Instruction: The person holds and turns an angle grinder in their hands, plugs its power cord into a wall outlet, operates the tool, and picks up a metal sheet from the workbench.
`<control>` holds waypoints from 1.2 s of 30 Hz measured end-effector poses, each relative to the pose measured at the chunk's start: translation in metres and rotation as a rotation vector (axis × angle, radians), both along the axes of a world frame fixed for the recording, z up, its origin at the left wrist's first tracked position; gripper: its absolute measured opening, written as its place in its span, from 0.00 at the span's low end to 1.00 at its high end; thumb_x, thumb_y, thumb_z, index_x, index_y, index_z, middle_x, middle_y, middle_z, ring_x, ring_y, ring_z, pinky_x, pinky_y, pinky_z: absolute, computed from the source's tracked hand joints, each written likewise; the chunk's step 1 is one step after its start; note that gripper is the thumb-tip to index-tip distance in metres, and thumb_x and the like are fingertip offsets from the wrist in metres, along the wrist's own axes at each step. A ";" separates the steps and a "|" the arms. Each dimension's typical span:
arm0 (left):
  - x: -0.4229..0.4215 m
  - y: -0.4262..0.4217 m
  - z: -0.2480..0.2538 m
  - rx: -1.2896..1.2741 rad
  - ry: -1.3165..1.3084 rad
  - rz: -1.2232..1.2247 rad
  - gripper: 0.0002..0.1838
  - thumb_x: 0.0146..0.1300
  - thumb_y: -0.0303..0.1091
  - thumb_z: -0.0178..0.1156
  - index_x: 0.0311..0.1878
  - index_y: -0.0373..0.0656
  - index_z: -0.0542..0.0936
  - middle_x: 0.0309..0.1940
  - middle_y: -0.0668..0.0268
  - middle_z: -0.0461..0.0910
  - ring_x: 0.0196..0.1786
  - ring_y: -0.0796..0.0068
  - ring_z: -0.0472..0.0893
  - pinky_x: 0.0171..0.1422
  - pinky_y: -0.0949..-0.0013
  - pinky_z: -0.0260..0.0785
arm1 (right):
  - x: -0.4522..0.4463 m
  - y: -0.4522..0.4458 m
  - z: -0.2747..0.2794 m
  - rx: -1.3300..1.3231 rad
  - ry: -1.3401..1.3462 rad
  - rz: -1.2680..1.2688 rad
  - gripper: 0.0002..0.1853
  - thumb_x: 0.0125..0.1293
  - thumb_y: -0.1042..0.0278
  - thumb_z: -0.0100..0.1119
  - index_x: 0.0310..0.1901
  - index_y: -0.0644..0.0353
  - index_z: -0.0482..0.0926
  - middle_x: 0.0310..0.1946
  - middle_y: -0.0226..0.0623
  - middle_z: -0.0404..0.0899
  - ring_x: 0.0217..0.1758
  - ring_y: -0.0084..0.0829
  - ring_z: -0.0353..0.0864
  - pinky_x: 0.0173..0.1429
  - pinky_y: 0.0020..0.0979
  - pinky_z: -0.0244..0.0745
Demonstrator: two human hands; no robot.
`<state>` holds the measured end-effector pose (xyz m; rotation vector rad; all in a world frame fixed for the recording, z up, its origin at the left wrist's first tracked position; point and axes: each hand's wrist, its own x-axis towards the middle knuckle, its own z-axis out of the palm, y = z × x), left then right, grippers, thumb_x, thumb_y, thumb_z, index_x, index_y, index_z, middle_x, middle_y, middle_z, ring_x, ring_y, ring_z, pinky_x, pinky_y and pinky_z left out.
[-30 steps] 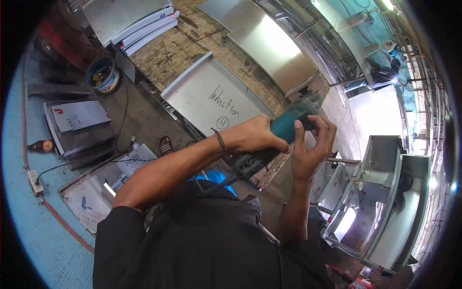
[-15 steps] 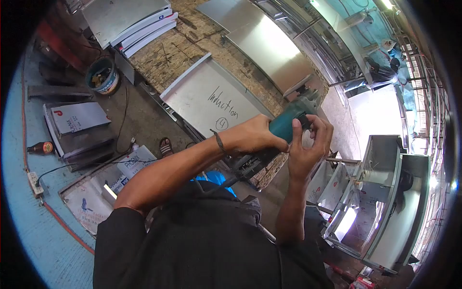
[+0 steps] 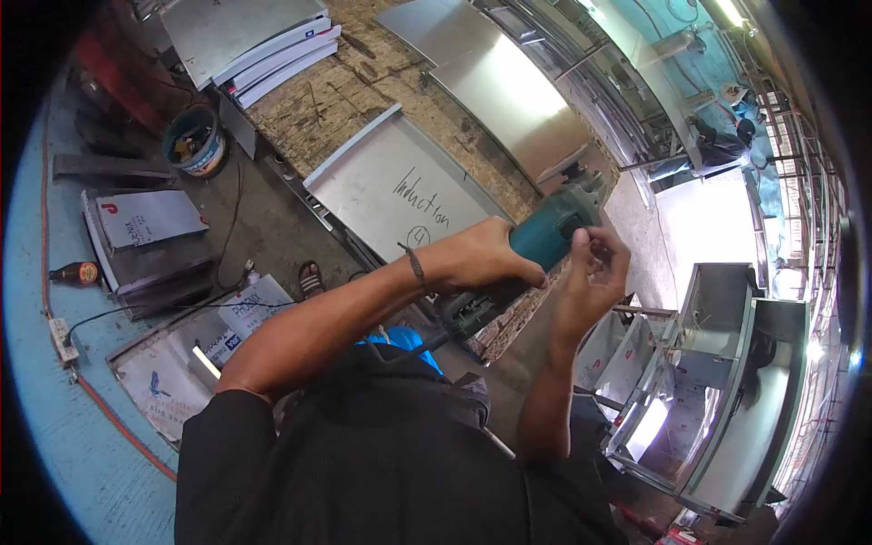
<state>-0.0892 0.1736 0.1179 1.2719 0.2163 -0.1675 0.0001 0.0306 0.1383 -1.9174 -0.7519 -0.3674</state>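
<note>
My left hand [image 3: 486, 254] is wrapped round the body of a teal angle grinder [image 3: 543, 232], which is held in front of my torso. The grinder's metal head [image 3: 589, 186] points away from me, with a flat disc-like part [image 3: 563, 170] beside it. My right hand [image 3: 592, 282] is beside the grinder's right side, thumb and fingers drawn together close to a dark round spot on the housing. Whatever those fingers hold, if anything, I cannot make out. Under the grinder, a shallow metal tray [image 3: 391, 186] marked "Induction" and a circled 4 rests on the worktable.
The worn wooden worktable [image 3: 300, 118] carries stacked metal panels [image 3: 241, 41] and a shiny sheet [image 3: 500, 77]. A bucket [image 3: 195, 145], a bottle [image 3: 77, 273] and a power strip [image 3: 62, 336] lie to the left. Metal cabinets [image 3: 718, 363] stand at right. Another person [image 3: 727, 141] is farther back.
My right hand has shifted slightly, its thumb and fingers now drawn closer together beside the grinder. The left hand keeps its hold, and the view has moved a little.
</note>
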 end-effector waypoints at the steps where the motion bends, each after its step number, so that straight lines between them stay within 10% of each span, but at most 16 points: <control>1: -0.001 0.000 0.001 0.043 -0.003 -0.018 0.25 0.50 0.42 0.70 0.42 0.27 0.78 0.28 0.59 0.82 0.27 0.73 0.81 0.31 0.70 0.74 | 0.002 0.001 -0.007 0.261 0.244 -0.032 0.18 0.67 0.65 0.66 0.55 0.63 0.76 0.43 0.34 0.76 0.40 0.29 0.76 0.45 0.31 0.72; 4: 0.007 -0.004 -0.014 0.114 -0.034 0.007 0.26 0.49 0.42 0.70 0.41 0.27 0.79 0.28 0.59 0.81 0.27 0.74 0.81 0.33 0.70 0.74 | 0.004 0.006 -0.015 0.593 0.941 0.060 0.24 0.72 0.52 0.59 0.59 0.62 0.73 0.46 0.36 0.78 0.49 0.33 0.79 0.56 0.35 0.75; 7: 0.005 -0.002 -0.010 0.141 -0.083 0.028 0.26 0.48 0.43 0.70 0.42 0.28 0.80 0.28 0.60 0.82 0.28 0.74 0.80 0.34 0.70 0.73 | -0.004 0.009 -0.007 0.572 1.072 0.124 0.27 0.72 0.43 0.55 0.59 0.60 0.74 0.50 0.38 0.79 0.54 0.34 0.80 0.58 0.37 0.76; 36: 0.007 -0.008 -0.016 0.145 -0.040 0.024 0.24 0.48 0.41 0.70 0.42 0.30 0.80 0.27 0.60 0.82 0.26 0.74 0.80 0.32 0.70 0.73 | -0.006 0.009 -0.034 0.586 1.085 0.115 0.28 0.69 0.44 0.61 0.60 0.58 0.74 0.51 0.34 0.80 0.51 0.31 0.82 0.58 0.35 0.76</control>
